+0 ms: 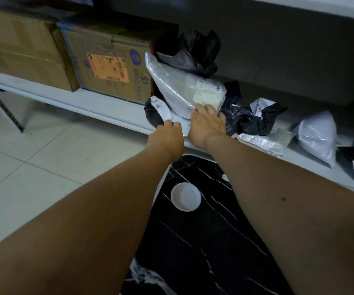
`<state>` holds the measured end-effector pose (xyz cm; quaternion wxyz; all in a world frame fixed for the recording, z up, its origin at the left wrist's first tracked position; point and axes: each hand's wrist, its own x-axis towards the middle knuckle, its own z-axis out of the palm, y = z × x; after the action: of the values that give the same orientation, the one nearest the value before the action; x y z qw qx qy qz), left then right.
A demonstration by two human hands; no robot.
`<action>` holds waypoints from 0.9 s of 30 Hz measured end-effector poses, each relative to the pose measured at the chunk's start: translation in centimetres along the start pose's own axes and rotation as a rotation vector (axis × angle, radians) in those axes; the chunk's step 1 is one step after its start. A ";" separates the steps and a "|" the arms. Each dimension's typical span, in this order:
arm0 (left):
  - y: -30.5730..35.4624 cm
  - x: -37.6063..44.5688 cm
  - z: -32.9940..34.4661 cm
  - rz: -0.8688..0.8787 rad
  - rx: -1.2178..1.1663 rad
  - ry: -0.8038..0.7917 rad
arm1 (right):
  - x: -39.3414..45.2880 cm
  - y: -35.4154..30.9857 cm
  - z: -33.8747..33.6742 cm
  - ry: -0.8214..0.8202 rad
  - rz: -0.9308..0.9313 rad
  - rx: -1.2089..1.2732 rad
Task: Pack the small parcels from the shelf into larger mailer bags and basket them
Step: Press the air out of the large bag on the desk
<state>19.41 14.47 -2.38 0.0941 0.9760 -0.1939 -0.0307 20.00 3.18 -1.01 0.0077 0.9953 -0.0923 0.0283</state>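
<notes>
Both arms reach out to the low white shelf [108, 111]. My left hand [167, 135] curls its fingers onto a small black parcel [153, 113] with a white label at the shelf's front edge. My right hand [207, 122] grips the lower edge of a large grey-white mailer bag [178, 86] that leans tilted on the shelf. Under both hands lies a flat white parcel [182, 122], mostly hidden. More black parcels [255, 120] and white parcels [319, 135] lie to the right on the same shelf.
Two cardboard boxes [22, 50] [108, 67] stand on the shelf at the left. A black bag [195, 54] sits behind the grey mailer. Below me is a black marbled table top [193, 241] with a small white dish [185, 195]. Pale floor tiles [33, 167] spread to the left.
</notes>
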 end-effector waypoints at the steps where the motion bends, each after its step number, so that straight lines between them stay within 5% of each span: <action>1: 0.0 -0.2 0.2 0.003 -0.005 -0.004 | -0.2 -0.1 0.0 0.022 0.002 -0.003; 27: 5.1 -15.8 -9.2 0.051 -0.009 -0.155 | -21.9 3.2 -14.2 0.286 -0.065 0.017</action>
<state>3.78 17.49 8.07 0.0841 0.9650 -0.2254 -0.1045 -2.81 4.33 11.93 0.0131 0.9836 -0.0578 0.1705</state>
